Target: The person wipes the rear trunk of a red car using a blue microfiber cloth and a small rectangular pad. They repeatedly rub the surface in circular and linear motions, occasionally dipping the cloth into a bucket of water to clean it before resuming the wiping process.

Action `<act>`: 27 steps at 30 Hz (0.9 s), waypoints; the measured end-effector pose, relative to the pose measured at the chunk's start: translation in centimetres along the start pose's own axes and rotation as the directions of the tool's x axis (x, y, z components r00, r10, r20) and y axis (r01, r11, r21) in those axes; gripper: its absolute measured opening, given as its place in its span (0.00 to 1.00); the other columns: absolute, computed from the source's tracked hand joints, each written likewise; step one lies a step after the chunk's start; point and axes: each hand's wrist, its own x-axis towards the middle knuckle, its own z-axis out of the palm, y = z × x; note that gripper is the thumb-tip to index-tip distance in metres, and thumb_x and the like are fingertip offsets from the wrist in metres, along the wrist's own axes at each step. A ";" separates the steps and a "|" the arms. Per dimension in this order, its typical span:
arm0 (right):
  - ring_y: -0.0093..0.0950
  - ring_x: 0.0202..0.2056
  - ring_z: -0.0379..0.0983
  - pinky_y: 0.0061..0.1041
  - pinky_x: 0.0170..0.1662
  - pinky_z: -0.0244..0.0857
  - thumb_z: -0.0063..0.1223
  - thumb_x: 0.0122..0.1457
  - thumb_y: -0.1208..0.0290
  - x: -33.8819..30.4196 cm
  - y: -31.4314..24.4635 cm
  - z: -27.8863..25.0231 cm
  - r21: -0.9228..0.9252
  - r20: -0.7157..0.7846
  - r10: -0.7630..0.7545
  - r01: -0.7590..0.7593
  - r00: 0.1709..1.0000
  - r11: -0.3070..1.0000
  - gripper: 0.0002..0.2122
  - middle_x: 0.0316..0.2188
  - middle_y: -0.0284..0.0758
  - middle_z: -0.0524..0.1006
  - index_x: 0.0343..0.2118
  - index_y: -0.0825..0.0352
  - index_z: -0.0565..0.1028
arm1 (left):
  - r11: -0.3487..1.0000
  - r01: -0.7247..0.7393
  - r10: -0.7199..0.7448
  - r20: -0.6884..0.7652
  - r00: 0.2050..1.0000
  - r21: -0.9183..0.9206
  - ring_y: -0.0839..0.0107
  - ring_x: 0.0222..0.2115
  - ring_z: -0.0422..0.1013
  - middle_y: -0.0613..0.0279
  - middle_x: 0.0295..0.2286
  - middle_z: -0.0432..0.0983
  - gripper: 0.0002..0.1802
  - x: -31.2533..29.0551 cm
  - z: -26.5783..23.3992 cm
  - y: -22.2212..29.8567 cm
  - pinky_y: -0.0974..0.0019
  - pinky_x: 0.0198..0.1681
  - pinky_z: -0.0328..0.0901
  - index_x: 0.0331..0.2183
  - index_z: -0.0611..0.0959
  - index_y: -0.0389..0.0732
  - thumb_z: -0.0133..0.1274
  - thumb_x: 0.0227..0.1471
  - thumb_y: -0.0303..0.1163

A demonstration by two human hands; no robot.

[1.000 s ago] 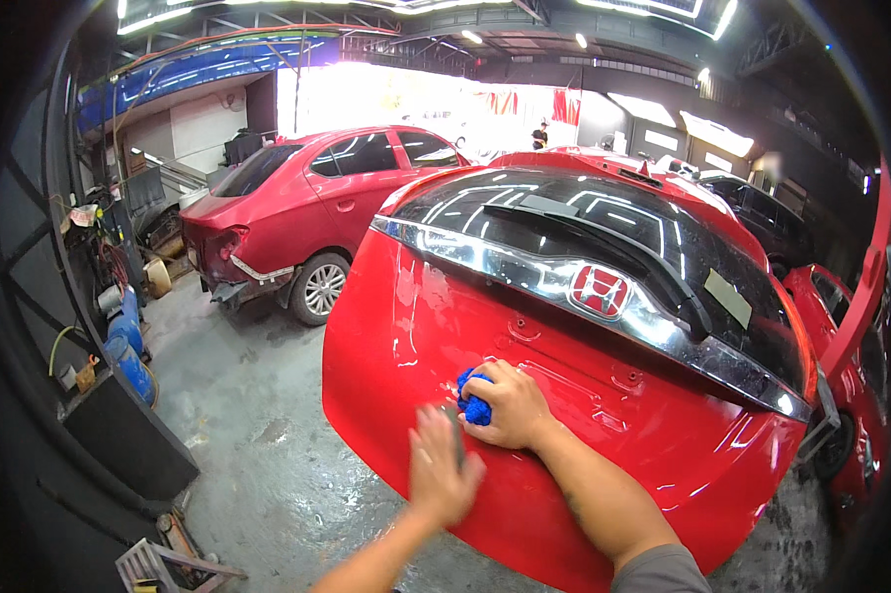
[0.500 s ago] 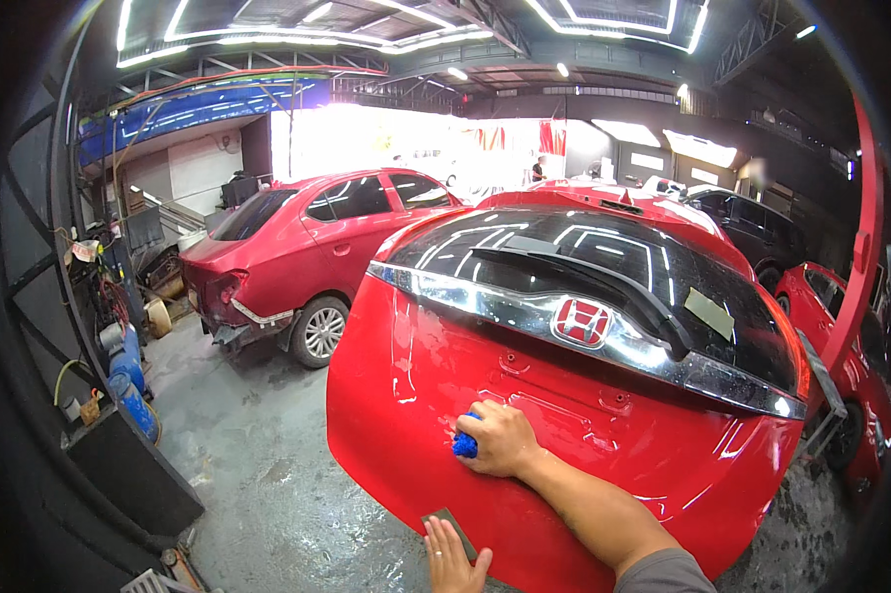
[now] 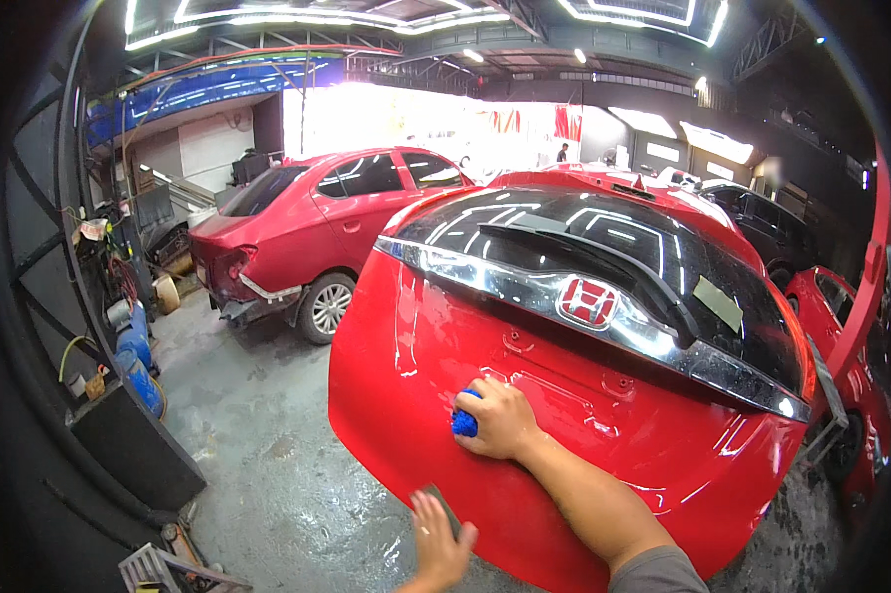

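Note:
The red tailgate of a car fills the middle, wet in patches. On its lower panel, my right hand is closed around a bunched blue cloth, pressed to the paint. My left hand is at the tailgate's lower left edge, slightly blurred. A thin grey-green piece of sandpaper lies along its fingers, between them and the thumb. Above my right hand, a chrome strip with a red badge crosses the tailgate.
A light green sheet lies on the rear window, beside the wiper. A red sedan stands at left on the wet floor. Blue containers sit near the left wall. A red post rises at right.
My left hand has moved up and left along the tailgate edge with the sandpaper, which now tilts more steeply. My right hand stays in nearly the same place on the panel.

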 end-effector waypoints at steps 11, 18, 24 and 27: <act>0.44 0.45 0.80 0.47 0.46 0.77 0.78 0.43 0.62 -0.9 0.1 0.4 0.013 -0.019 0.059 -0.059 0.998 0.998 0.19 0.40 0.39 0.79 0.39 0.57 0.82 | 0.999 0.053 -0.053 -0.002 0.999 -0.011 0.25 0.78 0.32 0.16 0.75 0.34 0.62 -0.7 0.6 1.8 0.30 0.79 0.35 0.75 0.45 0.18 0.49 0.71 0.64; 0.43 0.43 0.79 0.45 0.45 0.75 0.77 0.44 0.65 0.5 -1.1 1.2 0.070 -0.038 -0.003 0.006 0.999 0.998 0.18 0.38 0.37 0.79 0.38 0.58 0.81 | 0.880 0.475 -0.465 -0.172 0.869 0.022 0.37 0.80 0.33 0.24 0.77 0.39 0.58 16.5 -7.8 -14.1 0.41 0.82 0.33 0.76 0.48 0.21 0.32 0.76 0.69; 0.43 0.42 0.79 0.44 0.45 0.76 0.75 0.44 0.66 -0.3 0.1 1.3 0.053 -0.013 0.036 -0.035 0.999 0.998 0.17 0.38 0.37 0.79 0.38 0.58 0.82 | 0.989 0.126 -0.114 -0.144 0.983 0.073 0.29 0.79 0.30 0.21 0.77 0.34 0.58 3.6 0.2 -1.6 0.36 0.81 0.32 0.75 0.44 0.18 0.39 0.76 0.63; 0.43 0.42 0.80 0.44 0.45 0.76 0.75 0.44 0.66 -0.9 1.0 0.2 0.044 -0.035 0.046 -0.045 0.998 0.998 0.16 0.38 0.37 0.80 0.38 0.59 0.82 | 0.996 0.082 -0.081 -0.038 0.996 0.032 0.29 0.79 0.30 0.21 0.77 0.32 0.57 3.1 -0.5 -0.3 0.35 0.81 0.33 0.76 0.43 0.20 0.41 0.76 0.62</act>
